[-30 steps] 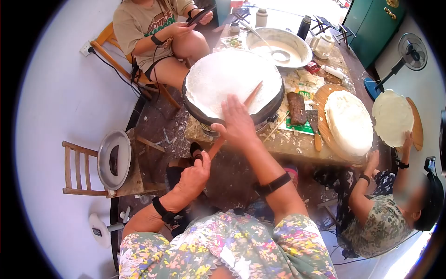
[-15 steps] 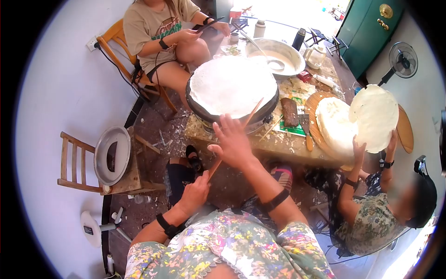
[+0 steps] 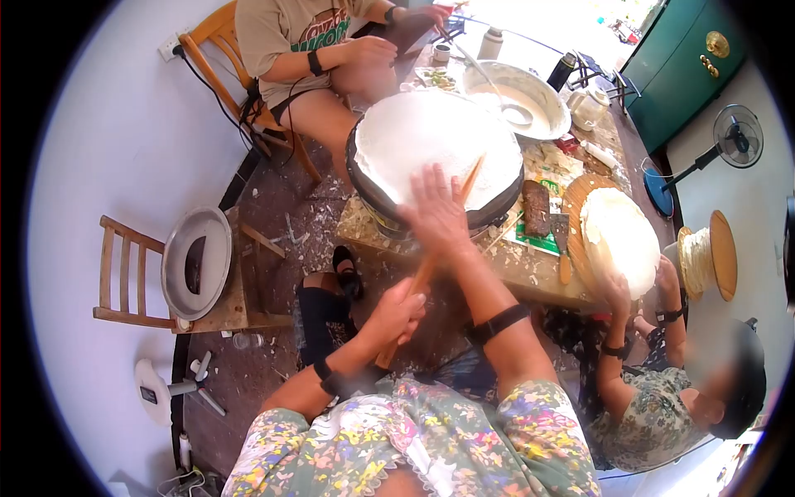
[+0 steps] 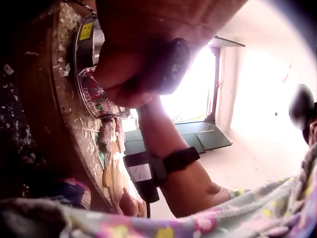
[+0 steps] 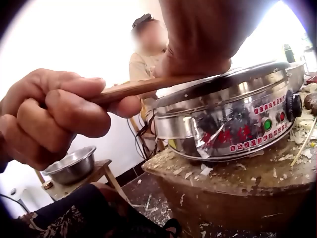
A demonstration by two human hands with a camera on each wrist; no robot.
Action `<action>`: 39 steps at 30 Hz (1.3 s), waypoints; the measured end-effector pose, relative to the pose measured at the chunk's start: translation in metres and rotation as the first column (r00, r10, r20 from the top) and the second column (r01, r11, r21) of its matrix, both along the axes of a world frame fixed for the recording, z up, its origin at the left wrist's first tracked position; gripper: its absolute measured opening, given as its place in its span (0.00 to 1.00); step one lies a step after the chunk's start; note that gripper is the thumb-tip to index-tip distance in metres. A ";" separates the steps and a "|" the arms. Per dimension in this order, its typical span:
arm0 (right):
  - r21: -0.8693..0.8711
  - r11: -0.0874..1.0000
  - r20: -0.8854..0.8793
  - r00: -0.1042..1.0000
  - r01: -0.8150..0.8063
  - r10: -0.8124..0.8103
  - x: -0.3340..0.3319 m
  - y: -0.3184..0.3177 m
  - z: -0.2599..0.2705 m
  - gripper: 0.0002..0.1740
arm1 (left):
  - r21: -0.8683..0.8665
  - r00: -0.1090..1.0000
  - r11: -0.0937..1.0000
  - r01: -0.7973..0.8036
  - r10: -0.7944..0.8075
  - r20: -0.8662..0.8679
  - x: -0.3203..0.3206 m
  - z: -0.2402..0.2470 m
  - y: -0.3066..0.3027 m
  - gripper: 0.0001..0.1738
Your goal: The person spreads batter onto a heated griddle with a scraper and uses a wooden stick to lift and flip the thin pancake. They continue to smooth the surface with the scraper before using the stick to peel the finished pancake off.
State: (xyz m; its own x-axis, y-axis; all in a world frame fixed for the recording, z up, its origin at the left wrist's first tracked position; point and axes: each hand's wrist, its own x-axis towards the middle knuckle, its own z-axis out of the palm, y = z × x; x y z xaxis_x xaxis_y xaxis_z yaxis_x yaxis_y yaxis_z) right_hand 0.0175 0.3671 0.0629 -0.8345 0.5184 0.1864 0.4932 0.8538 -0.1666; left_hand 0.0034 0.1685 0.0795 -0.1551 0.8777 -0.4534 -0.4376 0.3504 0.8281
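A white thin sheet [image 3: 439, 124] covers the round griddle [image 3: 517, 184], whose metal side [image 5: 233, 124] shows in the right wrist view. My left hand [image 3: 396, 316] grips a long wooden stick [image 3: 423, 275] near its lower end; the curled fingers [image 5: 81, 111] show in the right wrist view. My right hand [image 3: 439, 214] lies with fingers extended at the near edge of the sheet, against the stick. The stick's thin upper part slants over the sheet, right of those fingers. In the left wrist view my left hand is dark and close, hiding its grip.
Right of the griddle are a dark block [image 3: 537, 209], a spatula [image 3: 563, 248] and stacked sheets [image 3: 625, 236] on a board, handled by a seated person. A batter bowl [image 3: 551, 124] with a ladle stands behind. Another person sits at the far left.
Both my hands have moved forward from half a second ago, the right reaching over the sheet with the stick. The person at right has lowered a thin sheet onto the stack.
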 end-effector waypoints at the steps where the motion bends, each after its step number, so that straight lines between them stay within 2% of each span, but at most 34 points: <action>1: 0.027 0.999 -0.042 0.998 -0.040 0.041 -0.005 -0.010 -0.003 0.43 | -0.013 0.999 0.999 -0.035 0.036 0.041 0.001 -0.003 -0.012 0.14; 4: 0.082 0.985 -0.143 0.977 -0.151 0.161 -0.021 -0.043 -0.006 0.43 | -0.036 0.985 0.992 -0.120 0.124 0.117 -0.001 -0.010 -0.042 0.14; 7: 0.047 0.984 -0.087 0.981 -0.172 0.175 -0.032 -0.056 -0.002 0.46 | -0.012 0.971 0.983 -0.183 0.183 0.152 -0.002 -0.008 -0.056 0.13; 16: 0.039 0.957 -0.090 0.953 -0.288 0.291 -0.056 -0.068 -0.009 0.45 | 0.005 0.938 0.954 -0.298 0.293 0.184 -0.001 -0.013 -0.066 0.11; 21: -0.030 0.929 -0.090 0.927 -0.368 0.365 -0.081 -0.076 -0.006 0.46 | -0.014 0.913 0.929 -0.370 0.366 0.178 -0.010 -0.010 -0.067 0.11; 23: -0.017 0.934 -0.085 0.932 -0.356 0.353 -0.083 -0.078 -0.007 0.46 | 0.008 0.923 0.936 -0.352 0.345 0.169 -0.016 -0.010 -0.072 0.11; 27: 0.006 0.922 -0.201 0.902 -0.388 0.381 -0.083 -0.086 -0.006 0.45 | 0.026 0.930 0.939 -0.342 0.335 0.155 -0.019 0.002 -0.083 0.11; 30: 0.025 0.884 -0.220 0.859 -0.468 0.461 -0.063 -0.106 0.011 0.43 | -0.020 0.964 0.965 -0.260 0.259 -0.053 -0.026 -0.011 -0.117 0.14; 31: 0.031 0.865 -0.215 0.842 -0.500 0.495 -0.057 -0.111 0.016 0.42 | 0.058 0.895 0.961 -0.270 0.273 -0.352 -0.025 -0.015 -0.125 0.15; 32: 0.096 0.857 -0.255 0.820 -0.506 0.513 -0.050 -0.115 0.017 0.41 | 0.136 0.736 0.957 -0.258 0.285 -0.614 -0.025 -0.019 -0.132 0.16; 33: 0.093 0.848 -0.241 0.815 -0.522 0.528 -0.041 -0.117 0.019 0.41 | 0.207 0.502 0.953 -0.220 0.293 -0.813 -0.025 -0.017 -0.134 0.17; 34: 0.090 0.841 -0.225 0.811 -0.534 0.539 -0.032 -0.119 0.022 0.41 | 0.112 0.545 0.952 -0.284 0.256 -0.799 -0.026 -0.006 -0.141 0.19; 36: 0.114 0.834 -0.250 0.797 -0.540 0.550 -0.016 -0.124 0.019 0.39 | 0.051 0.506 0.962 -0.270 0.187 -0.842 -0.034 -0.012 -0.155 0.18; 39: -0.019 0.813 -0.083 0.812 -0.581 0.578 0.001 -0.130 0.024 0.37 | 0.020 0.468 0.967 -0.255 0.142 -0.873 -0.033 -0.011 -0.169 0.17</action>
